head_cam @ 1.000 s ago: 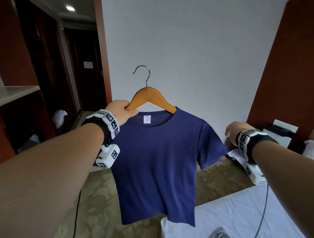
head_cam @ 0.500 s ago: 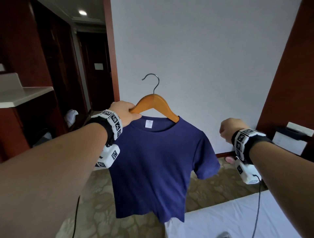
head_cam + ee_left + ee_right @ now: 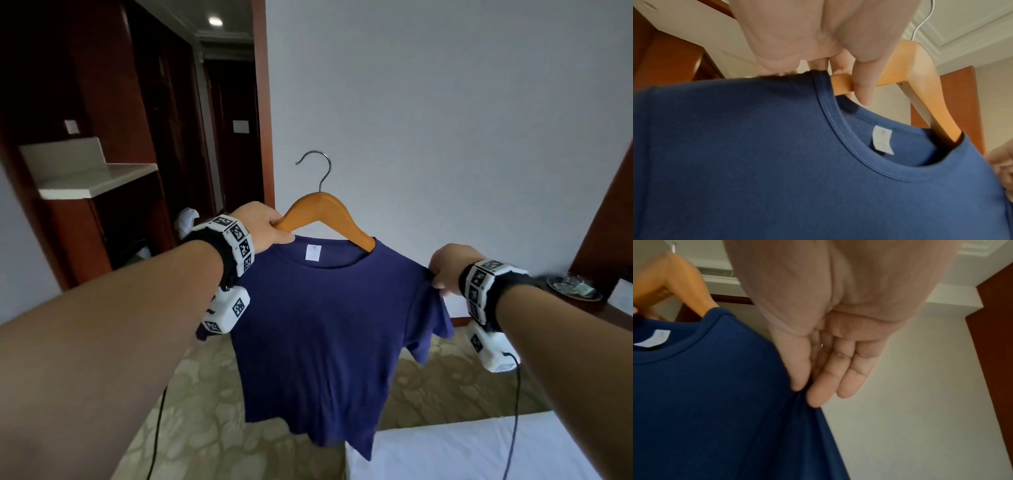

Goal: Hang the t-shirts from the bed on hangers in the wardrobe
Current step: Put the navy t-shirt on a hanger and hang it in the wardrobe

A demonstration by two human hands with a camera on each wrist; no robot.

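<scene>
Left hand (image 3: pixel 262 226): raised in front of the body with the forearm extended forward. Its fingers are curled round the left arm of the wooden hanger (image 3: pixel 323 214), at the point where the collar of the t-shirt (image 3: pixel 329 329) meets the wood. The left wrist view shows a finger (image 3: pixel 863 81) wrapped over the front of the hanger arm.

Right hand (image 3: pixel 447 270): raised to about the same height, forearm extended forward. Thumb and fingers pinch the fabric at the t-shirt's right shoulder seam. In the right wrist view the thumb (image 3: pixel 797 368) presses on the front of the cloth and the other fingers lie nearly straight behind it.

T-shirt: navy, hanging between the two hands on the hanger, front toward the person, with a white label (image 3: pixel 312 253) inside the collar. The right hanger arm is inside the shirt; the metal hook (image 3: pixel 317 168) stands free above both hands.

Room: a white wall (image 3: pixel 445 120) lies beyond the hands. Dark red-brown wood panelling (image 3: pixel 113 85) and a pale shelf (image 3: pixel 96 180) lie to the left of the left hand. Patterned carpet (image 3: pixel 212 411) is below the hands. A white bed (image 3: pixel 479 448) lies below the right hand.

Count: one t-shirt, one hanger, two wrist devices, each with a trailing black cable.
</scene>
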